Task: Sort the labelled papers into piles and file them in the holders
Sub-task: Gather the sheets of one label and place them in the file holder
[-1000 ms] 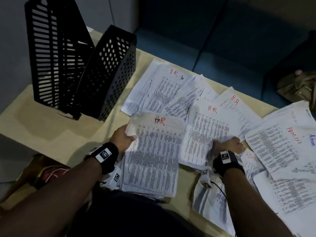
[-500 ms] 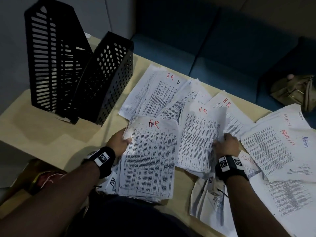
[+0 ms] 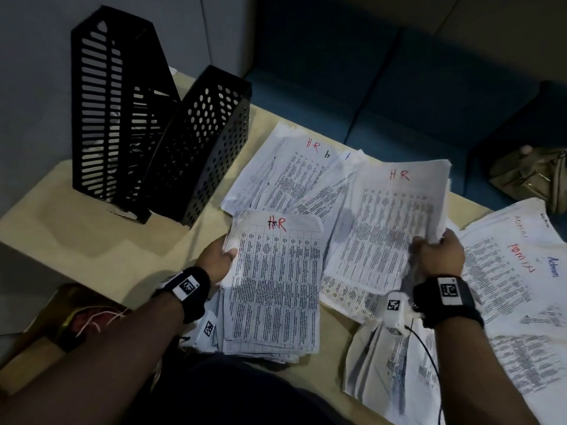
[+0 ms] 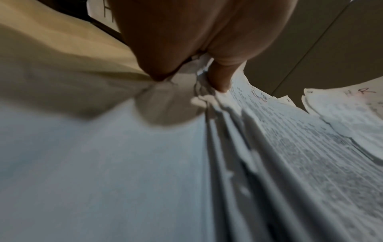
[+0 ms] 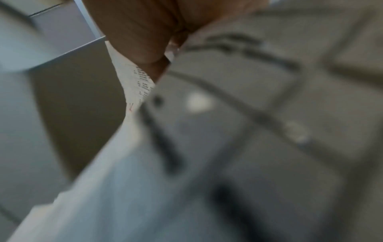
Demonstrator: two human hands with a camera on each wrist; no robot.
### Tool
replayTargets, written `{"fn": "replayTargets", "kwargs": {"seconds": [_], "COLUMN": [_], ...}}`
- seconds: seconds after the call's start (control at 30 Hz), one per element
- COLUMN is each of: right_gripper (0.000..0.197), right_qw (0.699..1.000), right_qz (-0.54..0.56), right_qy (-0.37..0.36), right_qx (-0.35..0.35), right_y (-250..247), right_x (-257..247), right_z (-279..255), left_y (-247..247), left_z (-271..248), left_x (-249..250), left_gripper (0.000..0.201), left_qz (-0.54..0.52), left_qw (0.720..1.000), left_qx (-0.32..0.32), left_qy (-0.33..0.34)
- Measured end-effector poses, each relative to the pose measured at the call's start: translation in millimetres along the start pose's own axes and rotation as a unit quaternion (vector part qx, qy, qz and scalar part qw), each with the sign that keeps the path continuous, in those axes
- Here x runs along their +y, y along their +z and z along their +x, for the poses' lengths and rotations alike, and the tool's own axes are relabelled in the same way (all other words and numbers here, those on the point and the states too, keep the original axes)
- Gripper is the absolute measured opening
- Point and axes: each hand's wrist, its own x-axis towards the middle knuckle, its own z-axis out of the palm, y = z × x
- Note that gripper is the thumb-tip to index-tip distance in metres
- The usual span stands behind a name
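Note:
My left hand [image 3: 219, 256] grips the left edge of a stack of printed papers [image 3: 273, 286] marked "HR" in red, near the table's front edge. The left wrist view shows my thumb [image 4: 220, 77] pressing on that stack [image 4: 269, 147]. My right hand [image 3: 438, 253] holds the right edge of another bundle of HR sheets [image 3: 386, 225], lifted off the table. More HR sheets [image 3: 285, 170] lie spread behind. Sheets marked "Admin" [image 3: 518, 271] lie on the right. Two black file holders [image 3: 159, 142] stand at the back left.
The beige table [image 3: 76, 240] borders a blue sofa [image 3: 399, 96] at the back. A tan bag [image 3: 534, 176] sits on the sofa at the right. More papers [image 3: 395, 372] hang over the front edge. A cable runs from my right wrist.
My right hand has gathered the HR sheets in the middle and lifted them up and to the right. My left hand keeps hold of its stack.

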Motion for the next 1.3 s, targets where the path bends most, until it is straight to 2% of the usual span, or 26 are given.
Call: {"fn": "replayTargets", "kwargs": {"seconds": [0.13, 0.23, 0.3, 0.37, 0.5, 0.53, 0.6, 0.63, 0.67, 0.73, 0.77, 0.8, 0.83, 0.9, 1.0, 1.07, 1.13, 1.2, 1.27, 1.3], "right_gripper": [0.027, 0.033, 0.023, 0.024, 0.033, 0.038, 0.063, 0.078, 0.088, 0.089, 0.085, 0.079, 0.074, 0.064, 0.05, 0.047, 0.048, 0.055, 0.07, 0.078], "right_qw": [0.996, 0.995, 0.996, 0.994, 0.972, 0.961, 0.944, 0.947, 0.958, 0.975, 0.971, 0.959, 0.944, 0.912, 0.894, 0.914, 0.959, 0.986, 0.98, 0.975], "right_qz": [0.07, 0.093, 0.062, 0.03, -0.004, -0.007, -0.011, -0.022, -0.044, -0.085, -0.097, -0.115, -0.142, -0.198, -0.208, -0.148, -0.108, -0.132, -0.162, -0.16], "right_qy": [0.03, -0.027, -0.062, -0.066, -0.046, -0.041, -0.034, -0.039, -0.055, -0.127, -0.181, -0.231, -0.266, -0.294, -0.265, -0.239, -0.17, -0.04, 0.104, 0.146], "right_qx": [0.053, 0.04, -0.012, -0.079, -0.23, -0.274, -0.329, -0.319, -0.277, -0.163, -0.125, -0.114, -0.135, -0.209, -0.297, -0.293, -0.201, -0.092, -0.058, -0.052], "right_y": [-20, -22, -10, 14, 72, 86, 106, 110, 113, 110, 107, 107, 108, 116, 128, 127, 115, 94, 76, 71], "right_x": [-6, -21, -30, -33, -18, -13, -11, -14, -17, -34, -45, -54, -64, -73, -74, -68, -56, -32, -1, 12], "right_z": [3, -6, -21, -45, -92, -101, -114, -117, -114, -104, -100, -94, -90, -85, -86, -85, -73, -54, -38, -31], "left_y": [0, -1, 0, 1, -1, -1, 0, 1, 2, 2, 2, 2, 2, 4, 6, 6, 5, 3, 2, 3], "left_z": [-3, -4, -3, -2, -3, -3, -4, -4, -3, -6, -8, -9, -11, -14, -14, -14, -12, -10, -8, -8], "left_x": [4, 4, 5, 8, 12, 12, 8, 6, 4, 3, 3, 4, 5, 6, 4, 4, 2, 1, -1, -1], "left_gripper": [0.041, 0.041, 0.038, 0.041, 0.081, 0.078, 0.052, 0.042, 0.037, 0.032, 0.029, 0.025, 0.022, 0.026, 0.037, 0.04, 0.041, 0.037, 0.036, 0.037], "left_qz": [-0.04, -0.069, -0.088, -0.105, -0.147, -0.157, -0.136, -0.114, -0.102, -0.103, -0.095, -0.08, -0.064, -0.052, -0.075, -0.082, -0.081, -0.069, -0.073, -0.077], "left_qw": [0.999, 0.997, 0.995, 0.994, 0.988, 0.987, 0.99, 0.992, 0.993, 0.994, 0.995, 0.996, 0.997, 0.998, 0.996, 0.995, 0.996, 0.997, 0.997, 0.997], "left_qx": [0.005, 0.01, 0.018, 0.03, 0.031, 0.034, 0.042, 0.046, 0.051, 0.042, 0.031, 0.021, 0.01, -0.01, -0.033, -0.037, -0.028, -0.011, -0.001, 0.001], "left_qy": [-0.017, -0.03, -0.03, -0.031, -0.022, -0.015, 0.002, 0.01, 0.014, 0.014, 0.016, 0.023, 0.03, 0.043, 0.041, 0.04, 0.037, 0.031, 0.026, 0.026]}}
